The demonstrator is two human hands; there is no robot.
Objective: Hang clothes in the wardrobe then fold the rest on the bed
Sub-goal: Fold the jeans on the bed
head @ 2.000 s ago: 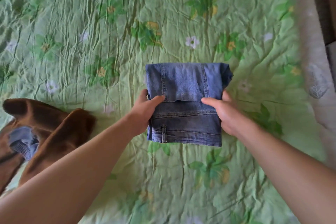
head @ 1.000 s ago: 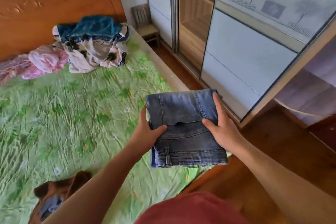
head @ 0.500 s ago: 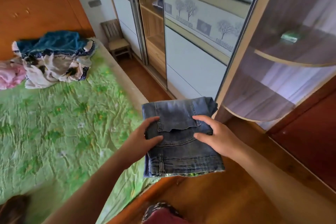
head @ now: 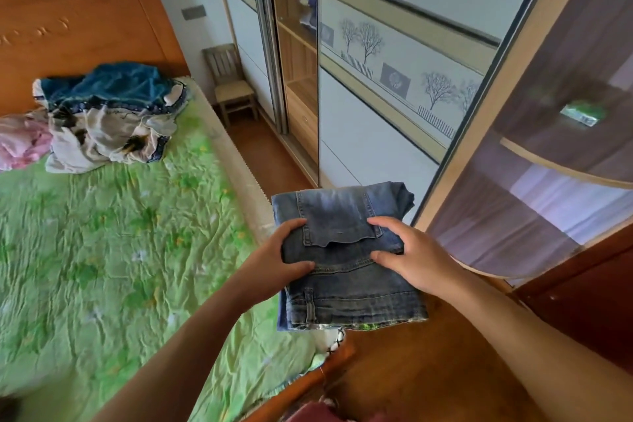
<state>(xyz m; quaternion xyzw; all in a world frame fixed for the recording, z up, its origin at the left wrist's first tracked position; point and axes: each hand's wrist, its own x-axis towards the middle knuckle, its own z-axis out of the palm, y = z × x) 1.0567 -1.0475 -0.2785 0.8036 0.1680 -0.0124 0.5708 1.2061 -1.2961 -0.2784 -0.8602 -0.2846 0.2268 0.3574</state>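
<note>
Both hands hold one folded pair of jeans in the air, above the corner of the bed and the wooden floor, just in front of the wardrobe.

The left hand grips the left edge of the jeans. Two of its fingers are curled onto the top of the denim with a gap between them; the others are under the cloth and I cannot see them. The right hand grips the right edge in the same way: two digits are bent on the top, a little apart, and the rest are hidden behind the fold.

Count of things: two hands and one pair of jeans. On the bed near the headboard lies one heap of unfolded clothes, blue and cream, and beside it, touching, one pink piece. One small wooden chair stands between the bed and the wardrobe. In the wardrobe, one gap between the sliding doors shows wooden shelves. On the right are at least two curved shelves, and one small green packet lies above them.
</note>
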